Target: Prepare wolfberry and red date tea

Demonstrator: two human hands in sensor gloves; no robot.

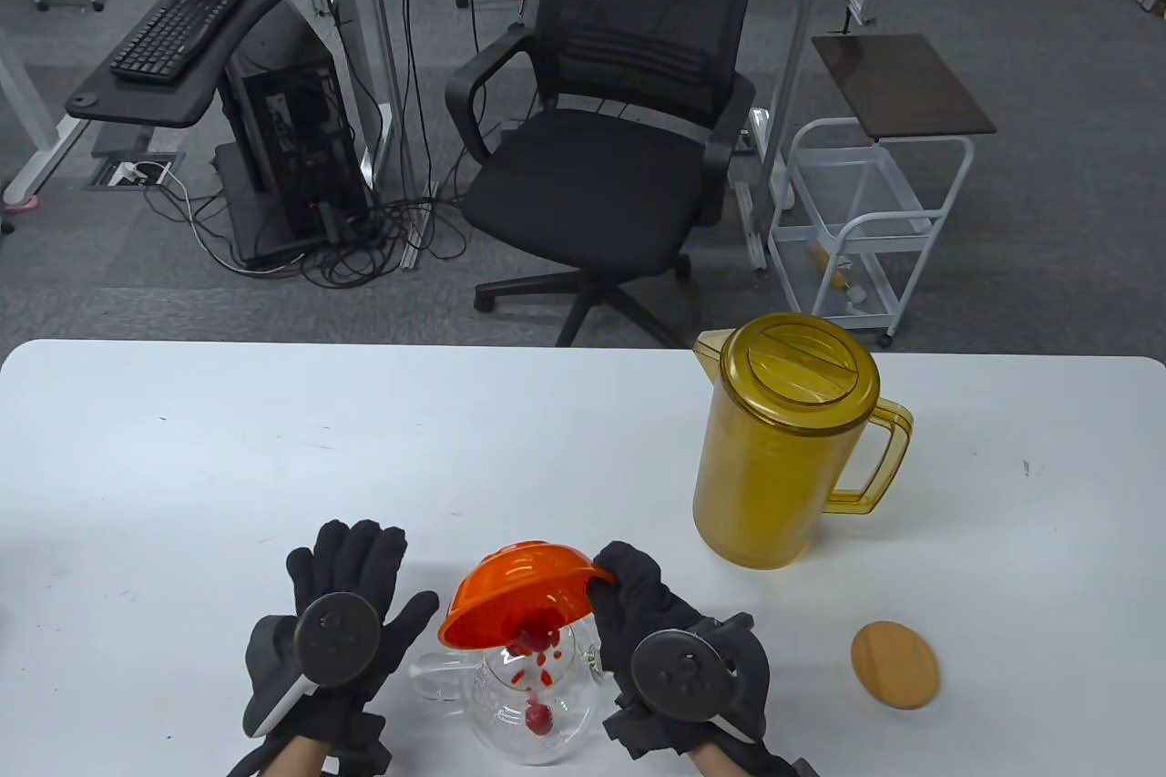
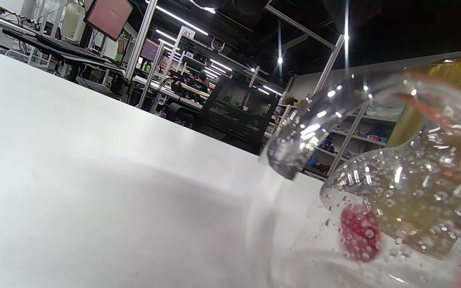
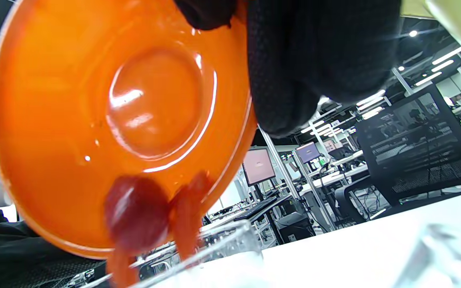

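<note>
Stage shown: loading the dry ingredients. The right hand [image 1: 669, 631] grips the rim of the orange bowl [image 1: 519, 599] and holds it tipped steeply, mouth down, directly over the glass teapot [image 1: 533, 709], which stands on the table [image 1: 273, 449] at its near edge between the two hands. Red dates and wolfberries [image 1: 537, 640] are sliding off the bowl's lower lip; in the right wrist view a date [image 3: 136, 214] and smaller red pieces hang at the rim, just above the pot's opening.

The left hand [image 1: 342, 622] lies flat and open on the table just left of the pot, beside the glass handle [image 1: 437, 677]; it holds nothing, and whether it touches the handle cannot be told.

Contents. Teapot: one red date [image 2: 359, 232] at the bottom with a few small red berries, seen through the bubbled glass; no water is evident. Bowl: nearly emptied, the last fruit leaving it. Amber pitcher [image 1: 779, 449]: upright, lid on, well apart to the right and farther back; its fill level cannot be read through the tinted wall. A round wooden lid [image 1: 894, 663] lies flat on the table to the right of the right hand, presumably the pot's.

Judged progress: fruit transfer almost complete. Remaining, by inference: set the bowl down, pour from the pitcher into the pot, then fit the wooden lid.
</note>
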